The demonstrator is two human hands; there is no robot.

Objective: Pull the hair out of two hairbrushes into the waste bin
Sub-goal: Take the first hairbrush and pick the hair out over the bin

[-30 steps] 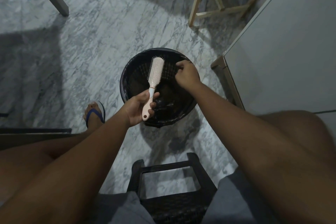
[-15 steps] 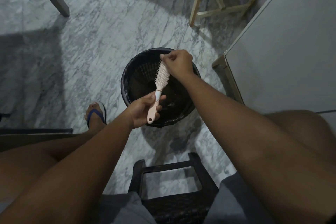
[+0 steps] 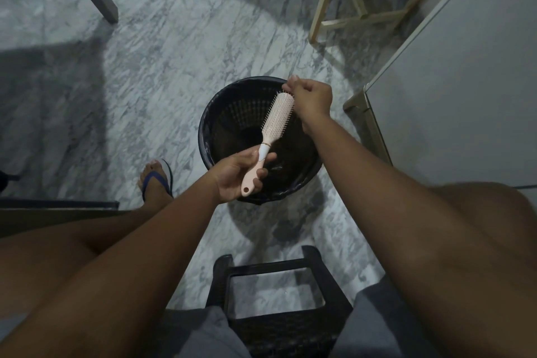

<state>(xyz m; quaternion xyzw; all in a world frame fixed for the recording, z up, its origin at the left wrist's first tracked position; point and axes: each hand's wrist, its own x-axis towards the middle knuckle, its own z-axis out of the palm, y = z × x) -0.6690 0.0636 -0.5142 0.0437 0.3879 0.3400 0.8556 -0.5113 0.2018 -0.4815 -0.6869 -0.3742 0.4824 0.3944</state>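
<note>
One hairbrush [image 3: 276, 119] is gripped by the left hand [image 3: 238, 174] over the bin [image 3: 209, 136]; the right hand [image 3: 312, 97] is pinched shut at its tip, hair unseen; no second brush is seen.

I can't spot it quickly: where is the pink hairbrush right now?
Mid-frame, the pink hairbrush is over the waste bin, handle in the left hand, right hand at its tip.

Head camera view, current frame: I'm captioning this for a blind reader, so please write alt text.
A seated person's left hand holds a pale pink hairbrush by its handle over a black waste bin, while the right hand pinches at the brush's far tip. The bin stands on a grey marble floor.
</note>
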